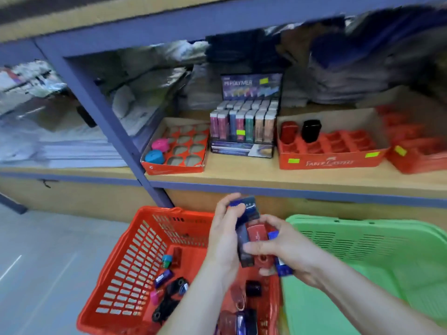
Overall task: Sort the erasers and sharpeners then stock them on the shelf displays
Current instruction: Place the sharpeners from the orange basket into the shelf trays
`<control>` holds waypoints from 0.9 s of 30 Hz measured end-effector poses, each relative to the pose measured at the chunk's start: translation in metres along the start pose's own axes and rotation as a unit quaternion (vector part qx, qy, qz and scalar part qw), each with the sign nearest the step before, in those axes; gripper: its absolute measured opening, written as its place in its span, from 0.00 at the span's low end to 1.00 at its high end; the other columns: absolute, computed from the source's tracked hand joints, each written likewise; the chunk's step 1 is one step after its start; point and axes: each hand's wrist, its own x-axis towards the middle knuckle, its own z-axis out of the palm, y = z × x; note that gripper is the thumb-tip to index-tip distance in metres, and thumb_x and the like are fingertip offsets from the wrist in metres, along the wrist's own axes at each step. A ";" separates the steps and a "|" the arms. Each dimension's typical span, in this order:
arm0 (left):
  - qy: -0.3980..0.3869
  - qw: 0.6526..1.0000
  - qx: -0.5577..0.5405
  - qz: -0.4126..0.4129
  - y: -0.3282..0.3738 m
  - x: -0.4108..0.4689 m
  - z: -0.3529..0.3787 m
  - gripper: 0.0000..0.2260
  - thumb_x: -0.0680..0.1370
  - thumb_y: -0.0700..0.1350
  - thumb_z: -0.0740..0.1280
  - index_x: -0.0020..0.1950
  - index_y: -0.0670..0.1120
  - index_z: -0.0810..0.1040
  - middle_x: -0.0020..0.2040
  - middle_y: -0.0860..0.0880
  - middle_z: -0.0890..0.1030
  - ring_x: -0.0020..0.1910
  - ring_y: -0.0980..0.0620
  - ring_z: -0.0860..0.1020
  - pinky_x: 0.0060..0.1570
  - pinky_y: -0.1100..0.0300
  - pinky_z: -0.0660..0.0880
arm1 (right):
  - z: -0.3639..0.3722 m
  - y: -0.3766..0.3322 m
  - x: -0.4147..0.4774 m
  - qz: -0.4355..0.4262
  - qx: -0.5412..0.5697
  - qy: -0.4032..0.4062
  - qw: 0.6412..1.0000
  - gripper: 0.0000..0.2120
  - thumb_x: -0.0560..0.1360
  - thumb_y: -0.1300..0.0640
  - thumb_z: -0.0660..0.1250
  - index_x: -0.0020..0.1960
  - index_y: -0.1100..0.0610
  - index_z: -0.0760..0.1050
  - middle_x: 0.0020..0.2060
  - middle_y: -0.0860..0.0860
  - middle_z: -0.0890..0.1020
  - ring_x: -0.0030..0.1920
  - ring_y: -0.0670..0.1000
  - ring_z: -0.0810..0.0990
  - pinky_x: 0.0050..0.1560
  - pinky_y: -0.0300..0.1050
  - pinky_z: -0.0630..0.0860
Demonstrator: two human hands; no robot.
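Fingers [254, 249] of my left hand [223, 238] and right hand [292, 250] curl round a crowded bunch of packs [249, 209], so one may slip unsorted into the red basket [169, 210].

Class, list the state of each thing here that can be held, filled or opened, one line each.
Left hand: holds dark blue packs.
Right hand: holds red plastic sharpener.
Red plastic basket: partly filled.
Green plastic basket: no items visible.
Orange cardboard round-hole tray: two holes filled.
Orange Faber-Castell slotted tray: two slots filled.
Polymer eraser display box: open, stocked.
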 end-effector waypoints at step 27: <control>-0.149 0.908 0.355 0.164 0.096 0.022 0.067 0.14 0.74 0.50 0.71 0.57 0.49 0.76 0.43 0.51 0.83 0.36 0.55 0.78 0.36 0.61 0.75 | -0.093 -0.114 -0.044 -0.131 0.135 -0.027 0.982 0.08 0.61 0.64 0.73 0.39 0.54 0.84 0.37 0.53 0.84 0.36 0.50 0.80 0.33 0.41 0.79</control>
